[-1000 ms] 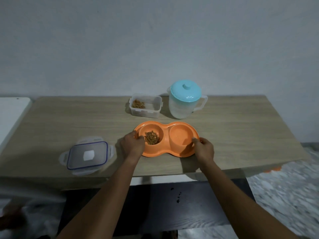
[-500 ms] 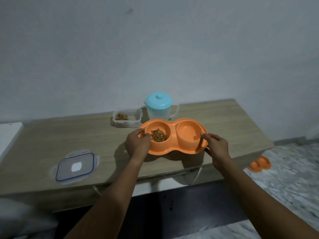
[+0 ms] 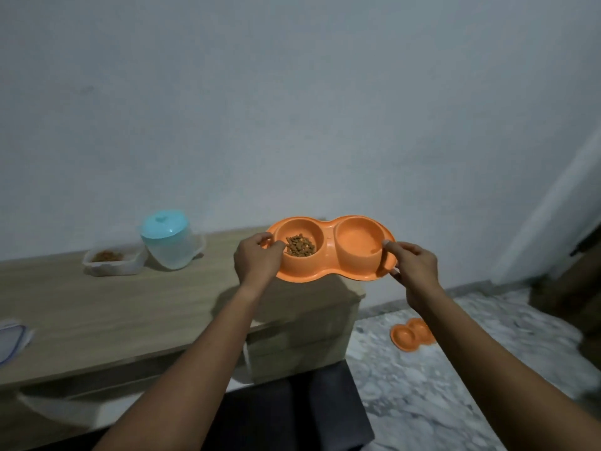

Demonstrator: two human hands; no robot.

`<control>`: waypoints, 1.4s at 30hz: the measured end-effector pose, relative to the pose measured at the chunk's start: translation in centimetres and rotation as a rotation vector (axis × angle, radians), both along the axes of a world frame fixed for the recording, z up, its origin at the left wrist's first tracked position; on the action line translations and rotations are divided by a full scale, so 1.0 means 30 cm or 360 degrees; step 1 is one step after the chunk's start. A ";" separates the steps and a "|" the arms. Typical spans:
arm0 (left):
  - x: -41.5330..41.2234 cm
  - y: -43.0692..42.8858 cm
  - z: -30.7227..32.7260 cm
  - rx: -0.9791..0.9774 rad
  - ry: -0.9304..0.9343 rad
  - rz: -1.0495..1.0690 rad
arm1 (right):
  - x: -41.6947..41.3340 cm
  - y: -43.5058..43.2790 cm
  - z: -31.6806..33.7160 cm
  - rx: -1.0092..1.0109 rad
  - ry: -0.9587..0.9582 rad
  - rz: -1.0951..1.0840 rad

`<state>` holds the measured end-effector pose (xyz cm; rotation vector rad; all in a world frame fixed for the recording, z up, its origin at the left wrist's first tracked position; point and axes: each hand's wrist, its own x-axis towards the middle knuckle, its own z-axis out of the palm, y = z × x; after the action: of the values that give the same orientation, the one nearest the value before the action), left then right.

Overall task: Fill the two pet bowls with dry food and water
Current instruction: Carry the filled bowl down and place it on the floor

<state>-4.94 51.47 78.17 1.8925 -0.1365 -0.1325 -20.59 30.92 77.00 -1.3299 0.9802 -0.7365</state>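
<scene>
- Double bowl (image 3: pixel 325 275) is up in the air, off the table (image 3: pixel 130 304), over its right end. I hold it roughly level so nothing slides out.
- Left hand (image 3: pixel 257 262): thumb over the rim by the food cup, fingers curled underneath, clamped on the left end.
- Right hand (image 3: pixel 414 266): thumb on top of the right rim, fingers below, pinching that end. Gripping both ends keeps it from twisting or tipping.
- Kibble (image 3: pixel 300 245) sits as a low pile in the left cup. Right cup (image 3: pixel 357 239) shows plain orange; can't tell whether there's water in it.
- Jug (image 3: pixel 169 242), blue lid on, and open food tub (image 3: pixel 112 262) with some kibble inside stand side by side at the back of the table, well apart from the bowl and out of the carry path.
- Second orange bowl (image 3: pixel 413 335) lies on the floor to the right and looks empty. My read: it isn't filled yet, so the task is partway at best.
- Risk: the rims are low, so any tilt dumps the contents.
</scene>
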 end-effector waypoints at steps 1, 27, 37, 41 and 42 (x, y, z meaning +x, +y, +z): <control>-0.043 -0.068 0.004 -0.0016 -0.0002 -0.0017 | -0.051 -0.063 0.013 -0.0014 -0.0001 -0.0015; -0.245 -1.577 -0.840 0.0300 0.0274 -0.0271 | -0.276 -1.488 -0.724 0.0258 0.0652 -0.0136; -0.097 -1.727 -1.897 0.0502 0.0446 0.0254 | 0.027 -1.723 -1.779 0.0420 0.0893 0.0247; -0.050 -1.718 -2.362 0.0464 0.0505 0.0441 | 0.145 -1.755 -2.283 0.0346 0.0975 0.0434; -0.042 -1.710 -2.467 0.0486 0.0487 0.0450 | 0.169 -1.756 -2.396 0.0341 0.0982 0.0464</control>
<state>-6.20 0.17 4.17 2.1461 0.3777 -0.2586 -15.53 -21.76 5.11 -1.4963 1.2672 0.0181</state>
